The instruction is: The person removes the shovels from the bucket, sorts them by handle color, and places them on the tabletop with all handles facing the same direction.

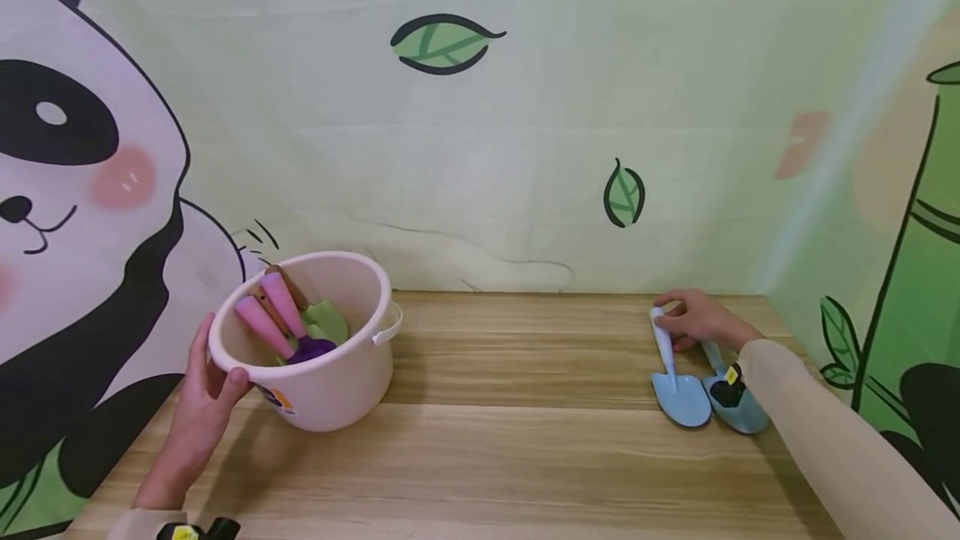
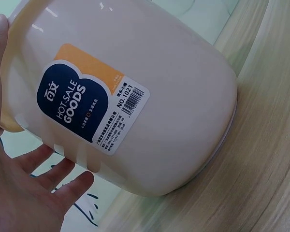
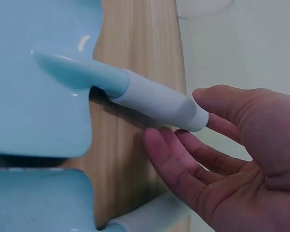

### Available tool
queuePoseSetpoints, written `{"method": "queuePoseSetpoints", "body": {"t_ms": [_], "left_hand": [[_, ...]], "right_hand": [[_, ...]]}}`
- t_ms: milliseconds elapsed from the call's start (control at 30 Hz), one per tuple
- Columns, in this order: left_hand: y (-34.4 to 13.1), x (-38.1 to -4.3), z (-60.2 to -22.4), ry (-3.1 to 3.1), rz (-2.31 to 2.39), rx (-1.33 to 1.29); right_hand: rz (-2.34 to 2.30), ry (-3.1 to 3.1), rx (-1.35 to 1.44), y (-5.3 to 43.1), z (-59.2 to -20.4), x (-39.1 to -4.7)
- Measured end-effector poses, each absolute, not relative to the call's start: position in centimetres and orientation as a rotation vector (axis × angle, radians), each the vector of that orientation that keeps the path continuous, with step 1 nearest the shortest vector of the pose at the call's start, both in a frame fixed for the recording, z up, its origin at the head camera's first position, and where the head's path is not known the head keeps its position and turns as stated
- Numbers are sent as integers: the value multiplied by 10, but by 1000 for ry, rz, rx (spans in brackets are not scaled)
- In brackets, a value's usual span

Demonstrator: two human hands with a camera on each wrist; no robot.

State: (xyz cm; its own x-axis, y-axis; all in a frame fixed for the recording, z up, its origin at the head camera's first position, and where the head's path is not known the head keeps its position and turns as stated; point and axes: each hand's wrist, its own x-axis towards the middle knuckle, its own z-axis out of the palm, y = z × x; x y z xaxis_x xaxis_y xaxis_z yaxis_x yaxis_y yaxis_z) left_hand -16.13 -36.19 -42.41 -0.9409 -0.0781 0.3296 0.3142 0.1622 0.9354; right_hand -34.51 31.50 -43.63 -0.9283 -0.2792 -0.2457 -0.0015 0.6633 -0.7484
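1. We see the left hand (image 1: 201, 407) spread against the bucket (image 1: 345, 382), fingers relaxed along its side; bucket near the desk's (image 1: 517, 448) back left corner
2. Inside it we note two pink handles (image 1: 262, 326), a purple blade (image 1: 313, 348) and a green piece (image 1: 327, 322)
3. We find the right hand (image 1: 701, 319) pinching a blue shovel (image 1: 681, 400) by its handle end, near the back right corner
4. We log a second shovel (image 1: 744, 417) just beside it, nearer the right edge

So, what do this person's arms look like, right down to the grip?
The left sleeve and right sleeve are plain beige and reach the wrists. Each wrist has a small black gadget with a yellow label. The left grip and right grip wear no gloves.
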Motion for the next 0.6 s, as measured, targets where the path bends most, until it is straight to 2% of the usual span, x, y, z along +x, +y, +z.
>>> {"method": "queuePoseSetpoints", "body": {"t_ms": [600], "left_hand": [[-361, -160, -425, -2148, -1828, -214]], "right_hand": [[-886, 2639, -280, 308, -402, -344]]}}
